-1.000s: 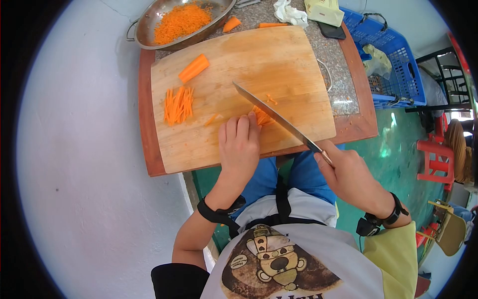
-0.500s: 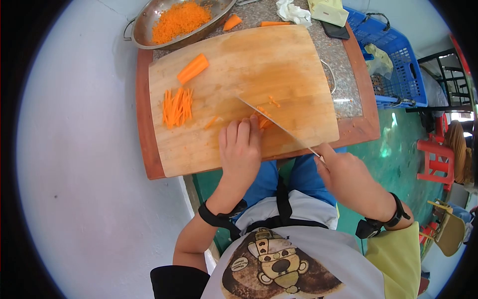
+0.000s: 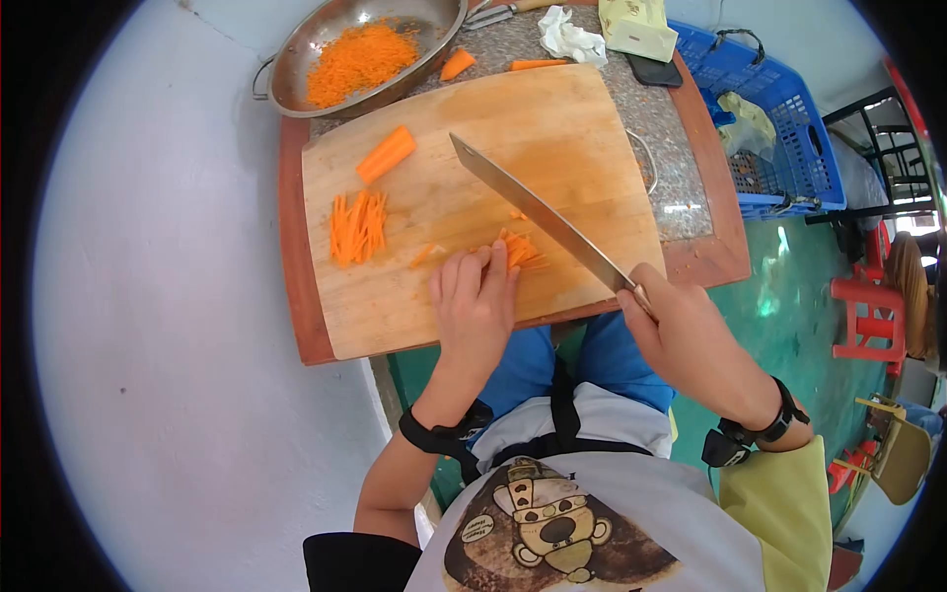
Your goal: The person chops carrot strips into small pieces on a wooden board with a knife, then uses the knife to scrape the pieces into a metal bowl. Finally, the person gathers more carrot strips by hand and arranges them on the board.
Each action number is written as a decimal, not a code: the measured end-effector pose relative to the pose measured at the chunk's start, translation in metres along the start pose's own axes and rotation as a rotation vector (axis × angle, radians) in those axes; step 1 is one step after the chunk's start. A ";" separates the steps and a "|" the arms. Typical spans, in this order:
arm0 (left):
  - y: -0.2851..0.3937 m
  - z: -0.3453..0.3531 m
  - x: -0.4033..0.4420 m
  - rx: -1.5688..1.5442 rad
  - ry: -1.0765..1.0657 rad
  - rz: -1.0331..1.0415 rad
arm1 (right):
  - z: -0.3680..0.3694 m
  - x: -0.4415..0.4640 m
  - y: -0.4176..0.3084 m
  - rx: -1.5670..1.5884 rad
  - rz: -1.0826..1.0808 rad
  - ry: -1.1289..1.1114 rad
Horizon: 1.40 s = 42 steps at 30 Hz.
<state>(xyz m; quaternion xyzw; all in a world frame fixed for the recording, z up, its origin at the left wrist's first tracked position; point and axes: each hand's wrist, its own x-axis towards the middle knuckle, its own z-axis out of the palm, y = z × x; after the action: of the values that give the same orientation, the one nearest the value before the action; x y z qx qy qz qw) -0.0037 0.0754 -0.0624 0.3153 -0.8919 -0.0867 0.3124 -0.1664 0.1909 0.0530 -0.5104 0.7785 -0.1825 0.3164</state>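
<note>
My right hand (image 3: 681, 321) is closed around the handle of a kitchen knife (image 3: 543, 215). Its broad blade slants up and left over the wooden cutting board (image 3: 552, 109), with its flat side now showing. My left hand (image 3: 475, 306) rests at the board's near edge, fingers bent and together, fingertips pressed on a small bunch of carrot strips (image 3: 520, 251). The knife is to the right of these strips, apart from the fingers. Farther left lie a pile of carrot strips (image 3: 358, 229) and a cut carrot piece (image 3: 386, 155).
A metal pan (image 3: 434, 57) with shredded carrot (image 3: 360, 64) stands at the back left. Behind the board are carrot pieces (image 3: 457, 65), a crumpled tissue (image 3: 572, 37), a tissue pack (image 3: 637, 28) and a phone (image 3: 654, 70). A blue crate (image 3: 789, 128) is at the right.
The knife has come away from the carrot strips, up and to the right, and its blade has turned to show its side. My left fingers stay by the strips, which have spread slightly.
</note>
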 end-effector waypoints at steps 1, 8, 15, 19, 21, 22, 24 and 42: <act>0.000 0.000 0.000 0.004 -0.007 0.000 | 0.000 -0.003 0.001 0.000 0.002 0.001; 0.001 0.000 -0.001 0.058 -0.017 0.021 | 0.003 -0.015 0.004 0.010 0.008 0.014; 0.004 0.000 -0.003 0.075 -0.029 0.015 | 0.004 -0.022 0.009 0.035 0.004 0.007; 0.004 0.002 -0.004 0.053 -0.014 0.001 | 0.004 -0.025 0.009 0.032 0.022 -0.015; 0.005 0.003 -0.004 0.049 -0.003 -0.007 | 0.004 -0.025 0.010 0.021 0.013 -0.006; 0.005 0.003 -0.004 0.045 -0.002 -0.017 | 0.004 -0.026 0.010 0.021 0.014 -0.006; 0.005 0.003 -0.005 0.038 0.001 -0.026 | 0.004 -0.028 0.010 0.029 -0.009 0.032; 0.005 0.003 -0.005 0.027 -0.009 -0.050 | 0.017 -0.027 0.006 -0.110 0.007 -0.081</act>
<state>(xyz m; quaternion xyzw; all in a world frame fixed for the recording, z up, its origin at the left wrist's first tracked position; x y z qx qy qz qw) -0.0050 0.0829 -0.0655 0.3415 -0.8862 -0.0840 0.3016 -0.1516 0.2183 0.0455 -0.5311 0.7757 -0.1175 0.3200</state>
